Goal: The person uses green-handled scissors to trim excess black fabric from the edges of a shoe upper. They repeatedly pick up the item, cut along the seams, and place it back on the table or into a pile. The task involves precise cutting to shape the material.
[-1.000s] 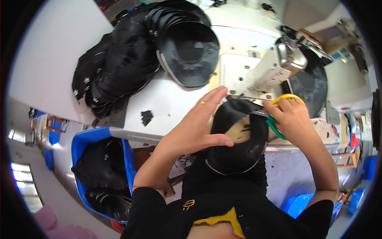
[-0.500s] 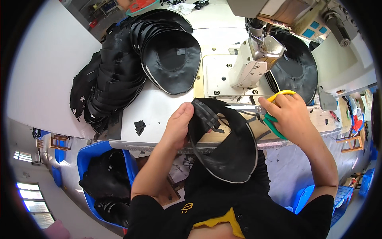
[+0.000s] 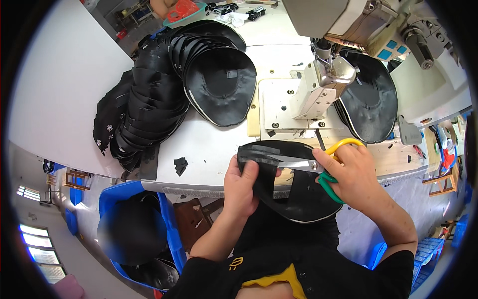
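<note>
My left hand (image 3: pixel 242 188) grips the left edge of a black curved fabric piece (image 3: pixel 298 199) with a pale rim, held over the table's front edge. My right hand (image 3: pixel 354 172) holds scissors (image 3: pixel 318 167) with yellow and green handles. Their blades lie across the top of the piece, pointing left toward my left thumb.
A sewing machine (image 3: pixel 328 74) stands behind on the white table (image 3: pixel 209 149). A long stack of black pieces (image 3: pixel 174 84) lies at the left and another stack (image 3: pixel 371 102) right of the machine. Black scraps (image 3: pixel 180 165) lie near the edge. A blue bin (image 3: pixel 134 234) with black items stands lower left.
The view has shifted up toward the machine. The black piece has turned and come closer to the table edge, my left hand now pinches its edge, and the scissor blades reach onto it.
</note>
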{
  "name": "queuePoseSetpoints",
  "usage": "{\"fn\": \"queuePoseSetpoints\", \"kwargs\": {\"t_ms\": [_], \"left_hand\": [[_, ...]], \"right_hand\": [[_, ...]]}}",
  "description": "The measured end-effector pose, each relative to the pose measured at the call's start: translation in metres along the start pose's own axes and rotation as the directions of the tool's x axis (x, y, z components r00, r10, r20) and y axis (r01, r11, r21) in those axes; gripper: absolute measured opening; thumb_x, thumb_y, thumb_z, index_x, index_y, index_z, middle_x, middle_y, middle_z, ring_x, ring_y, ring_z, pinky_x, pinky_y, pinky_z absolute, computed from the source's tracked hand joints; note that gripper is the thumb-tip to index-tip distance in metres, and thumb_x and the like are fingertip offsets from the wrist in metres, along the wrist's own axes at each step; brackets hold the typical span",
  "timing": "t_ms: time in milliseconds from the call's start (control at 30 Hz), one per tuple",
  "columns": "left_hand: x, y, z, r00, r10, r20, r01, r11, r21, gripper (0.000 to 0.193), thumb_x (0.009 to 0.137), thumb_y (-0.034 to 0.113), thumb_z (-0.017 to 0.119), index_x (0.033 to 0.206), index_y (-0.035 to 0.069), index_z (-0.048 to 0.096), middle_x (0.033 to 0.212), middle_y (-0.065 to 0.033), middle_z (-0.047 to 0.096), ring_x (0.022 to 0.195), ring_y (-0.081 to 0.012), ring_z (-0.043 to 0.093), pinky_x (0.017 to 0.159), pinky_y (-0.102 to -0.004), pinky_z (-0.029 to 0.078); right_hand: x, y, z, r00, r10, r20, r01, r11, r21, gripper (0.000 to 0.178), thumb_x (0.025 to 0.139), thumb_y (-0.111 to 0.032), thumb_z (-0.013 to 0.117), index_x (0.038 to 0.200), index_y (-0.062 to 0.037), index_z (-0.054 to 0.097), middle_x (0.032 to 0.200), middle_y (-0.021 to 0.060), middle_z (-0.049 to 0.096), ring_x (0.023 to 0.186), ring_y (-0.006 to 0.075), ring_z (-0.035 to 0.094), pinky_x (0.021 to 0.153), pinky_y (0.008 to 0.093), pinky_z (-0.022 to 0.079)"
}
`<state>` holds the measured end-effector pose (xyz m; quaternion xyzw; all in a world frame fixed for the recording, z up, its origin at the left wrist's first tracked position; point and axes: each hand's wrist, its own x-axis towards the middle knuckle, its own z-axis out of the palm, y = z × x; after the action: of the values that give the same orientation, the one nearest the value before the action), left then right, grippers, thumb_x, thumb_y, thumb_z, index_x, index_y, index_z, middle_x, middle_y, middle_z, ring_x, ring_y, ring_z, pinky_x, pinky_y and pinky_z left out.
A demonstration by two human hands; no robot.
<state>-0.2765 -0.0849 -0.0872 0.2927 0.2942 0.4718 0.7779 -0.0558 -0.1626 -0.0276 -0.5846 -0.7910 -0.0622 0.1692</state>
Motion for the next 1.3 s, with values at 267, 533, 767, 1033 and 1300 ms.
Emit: {"fn": "queuePoseSetpoints", "kwargs": {"t_ms": [267, 533, 767, 1033, 1300], "left_hand": [[-0.012, 0.004, 0.010, 0.990, 0.118, 0.077, -0.123, 0.990, 0.073, 0.024, 0.085, 0.002, 0.064, 0.106, -0.004, 0.053, 0.096, -0.0151, 0.065, 0.084, -0.0219, 0.066, 0.077, -0.0333, 0.056], [-0.018, 0.014, 0.013, 0.983, 0.146, 0.114, -0.143, 0.989, -0.031, 0.022, 0.089, 0.002, 0.057, 0.110, -0.004, 0.054, 0.100, -0.0141, 0.064, 0.083, -0.0208, 0.066, 0.076, -0.0339, 0.057], [-0.025, 0.018, 0.010, 0.954, 0.141, 0.264, -0.190, 0.967, 0.170, 0.022, 0.091, 0.003, 0.055, 0.111, -0.005, 0.051, 0.102, -0.0153, 0.063, 0.085, -0.0205, 0.065, 0.075, -0.0351, 0.057], [-0.023, 0.002, 0.011, 0.929, 0.298, 0.217, -0.315, 0.948, 0.047, 0.017, 0.091, 0.005, 0.054, 0.100, 0.003, 0.040, 0.098, -0.0173, 0.062, 0.079, -0.0224, 0.066, 0.068, -0.0370, 0.059], [-0.022, 0.005, 0.009, 0.924, 0.264, 0.276, -0.305, 0.945, 0.118, 0.013, 0.093, 0.001, 0.050, 0.101, 0.001, 0.040, 0.101, -0.0156, 0.060, 0.084, -0.0187, 0.064, 0.070, -0.0345, 0.059]], "right_hand": [[0.010, -0.006, 0.000, 0.996, -0.066, -0.058, 0.067, 0.997, 0.029, 0.052, 0.070, -0.024, 0.074, 0.118, -0.0126, 0.058, 0.075, 0.0039, 0.048, 0.072, 0.0212, 0.052, 0.066, 0.0376, 0.040], [0.010, -0.001, -0.004, 0.993, -0.117, -0.014, 0.116, 0.993, -0.018, 0.053, 0.069, -0.020, 0.072, 0.119, -0.0133, 0.058, 0.074, 0.0027, 0.045, 0.066, 0.0205, 0.049, 0.064, 0.0370, 0.039], [0.026, -0.006, -0.019, 0.977, -0.212, -0.028, 0.207, 0.971, -0.118, 0.054, 0.066, -0.018, 0.071, 0.119, -0.0150, 0.058, 0.073, 0.0024, 0.044, 0.066, 0.0196, 0.049, 0.062, 0.0350, 0.038], [0.023, -0.007, -0.021, 0.987, -0.152, -0.044, 0.151, 0.988, -0.026, 0.054, 0.068, -0.022, 0.074, 0.119, -0.0152, 0.058, 0.077, 0.0024, 0.048, 0.070, 0.0200, 0.050, 0.065, 0.0361, 0.038], [0.026, -0.007, -0.011, 0.987, -0.160, -0.009, 0.160, 0.987, 0.007, 0.054, 0.068, -0.024, 0.075, 0.119, -0.0157, 0.057, 0.077, 0.0035, 0.049, 0.068, 0.0202, 0.050, 0.063, 0.0353, 0.038]]}}
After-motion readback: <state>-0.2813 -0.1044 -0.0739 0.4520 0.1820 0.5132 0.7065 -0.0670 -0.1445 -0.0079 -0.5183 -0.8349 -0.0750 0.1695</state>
